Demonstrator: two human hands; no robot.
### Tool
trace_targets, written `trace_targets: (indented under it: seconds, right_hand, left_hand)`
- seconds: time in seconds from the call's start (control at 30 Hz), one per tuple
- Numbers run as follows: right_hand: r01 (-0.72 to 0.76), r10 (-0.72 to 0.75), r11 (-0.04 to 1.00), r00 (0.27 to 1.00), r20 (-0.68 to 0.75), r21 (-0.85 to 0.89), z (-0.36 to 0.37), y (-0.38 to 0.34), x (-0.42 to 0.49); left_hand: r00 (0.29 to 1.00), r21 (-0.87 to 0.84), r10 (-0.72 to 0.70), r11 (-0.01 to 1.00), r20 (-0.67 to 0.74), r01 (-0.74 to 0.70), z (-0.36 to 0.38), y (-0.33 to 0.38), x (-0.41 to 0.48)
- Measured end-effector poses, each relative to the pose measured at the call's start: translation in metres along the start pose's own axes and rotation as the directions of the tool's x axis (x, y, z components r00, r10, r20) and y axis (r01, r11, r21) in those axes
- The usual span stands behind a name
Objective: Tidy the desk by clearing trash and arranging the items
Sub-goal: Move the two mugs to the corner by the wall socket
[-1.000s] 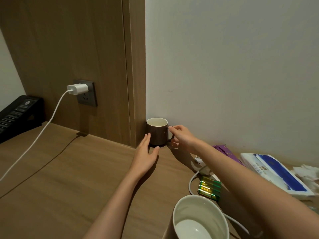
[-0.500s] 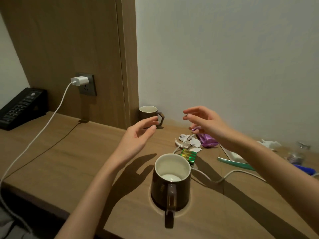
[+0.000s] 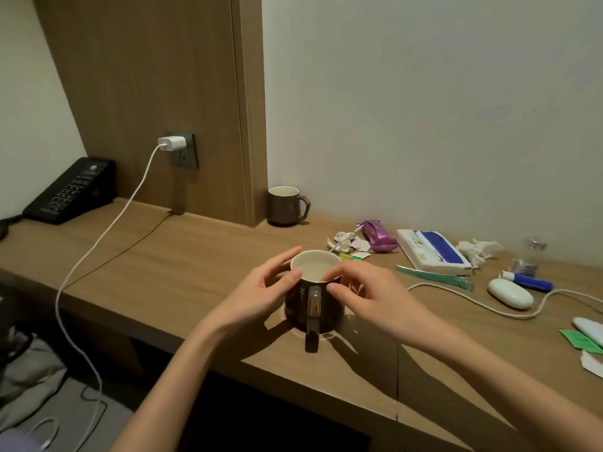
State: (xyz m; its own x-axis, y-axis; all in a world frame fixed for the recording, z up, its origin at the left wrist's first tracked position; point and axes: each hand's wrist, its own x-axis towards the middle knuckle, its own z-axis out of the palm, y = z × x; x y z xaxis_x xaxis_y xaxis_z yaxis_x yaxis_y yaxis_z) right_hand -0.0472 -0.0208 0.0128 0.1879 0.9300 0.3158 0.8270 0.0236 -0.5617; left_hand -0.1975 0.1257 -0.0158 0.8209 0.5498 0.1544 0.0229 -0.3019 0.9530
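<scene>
Hands point(image 3: 257, 291) point(image 3: 372, 298) moved onto mug point(image 3: 315, 267), seemingly gripping rim.

Pale wall point(image 3: 424, 109), wood panel point(image 3: 156, 76) with socket point(image 3: 188, 158), wooden desk point(image 3: 169, 256), dim light

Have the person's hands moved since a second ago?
Yes. The left hand and right hand have pulled back from the far mug by the wood panel to the near mug, which they grip.

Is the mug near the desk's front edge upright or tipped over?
Upright: the near mug stands on its base on the desk, open rim facing up, handle toward the camera.
</scene>
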Motion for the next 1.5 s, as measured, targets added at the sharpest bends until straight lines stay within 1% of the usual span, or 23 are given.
trace_targets:
  seconds: [0.1,0.2,0.3,0.4,0.5,0.57,0.63,0.77,0.83,0.9,0.97,1.03,1.13,1.27,1.37,1.5]
  right_hand:
    - [-0.009,0.009,1.000,1.000,-0.023,0.001,0.002,0.003,0.002]
    - [-0.022,0.022,1.000,0.999,-0.027,0.017,0.000,0.007,0.006]
    - [-0.051,0.051,0.997,0.999,0.009,0.064,-0.003,0.011,0.011]
    - [-0.089,0.085,0.990,0.996,0.041,0.110,-0.008,0.014,0.012]
    - [-0.168,0.169,0.959,0.985,0.012,0.227,-0.009,0.013,0.007]
    - [-0.224,0.223,0.931,0.974,0.034,0.289,-0.008,0.010,0.001]
    - [-0.289,0.266,0.900,0.957,0.117,0.325,-0.005,0.007,-0.004]
    - [-0.411,0.331,0.800,0.910,0.250,0.438,0.000,0.002,-0.009]
    - [-0.452,0.324,0.732,0.889,0.324,0.509,0.002,0.000,-0.009]
    - [-0.480,0.301,0.677,0.873,0.385,0.559,0.004,-0.002,-0.007]
    - [-0.477,0.287,0.683,0.872,0.396,0.554,0.007,-0.002,-0.006]
    - [-0.457,0.288,0.712,0.882,0.372,0.532,0.009,-0.001,-0.003]
    - [-0.442,0.282,0.720,0.891,0.355,0.535,0.009,-0.001,0.003]
    - [-0.396,0.242,0.725,0.912,0.330,0.563,0.001,-0.005,0.023]
    - [-0.369,0.242,0.702,0.928,0.282,0.610,-0.001,-0.004,0.048]
    - [-0.349,0.254,0.684,0.937,0.239,0.640,0.005,0.004,0.091]
  left_hand:
    - [0.998,0.018,0.017,1.000,-0.060,-0.016,0.004,-0.002,-0.005]
    - [0.989,0.112,0.056,0.993,-0.139,-0.040,0.008,-0.007,-0.010]
    - [0.966,0.209,0.110,0.976,-0.236,-0.060,0.013,-0.014,-0.013]
    - [0.951,0.209,0.128,0.975,-0.282,-0.070,0.016,-0.020,-0.017]
    - [0.953,0.182,0.118,0.981,-0.280,-0.068,0.017,-0.021,-0.019]
    - [0.962,0.165,0.096,0.985,-0.256,-0.054,0.017,-0.018,-0.018]
    - [0.975,0.143,0.070,0.989,-0.212,-0.040,0.016,-0.015,-0.016]
    - [0.994,0.095,0.036,0.995,-0.107,-0.025,0.015,-0.014,-0.010]
    - [0.996,0.080,0.030,0.997,-0.087,-0.023,0.016,-0.014,-0.008]
    - [0.994,0.074,0.035,0.997,-0.106,-0.028,0.015,-0.015,-0.007]
    - [0.989,0.064,0.047,0.997,-0.138,-0.038,0.015,-0.017,-0.008]
    - [0.984,0.071,0.064,0.996,-0.168,-0.053,0.015,-0.017,-0.009]
    - [0.971,0.072,0.100,0.994,-0.219,-0.086,0.013,-0.013,-0.011]
    - [0.936,0.082,0.163,0.986,-0.312,-0.145,-0.002,-0.006,-0.006]
    - [0.904,0.110,0.197,0.980,-0.380,-0.167,-0.016,-0.003,0.008]
    - [0.873,0.114,0.206,0.978,-0.441,-0.172,-0.036,-0.006,0.035]
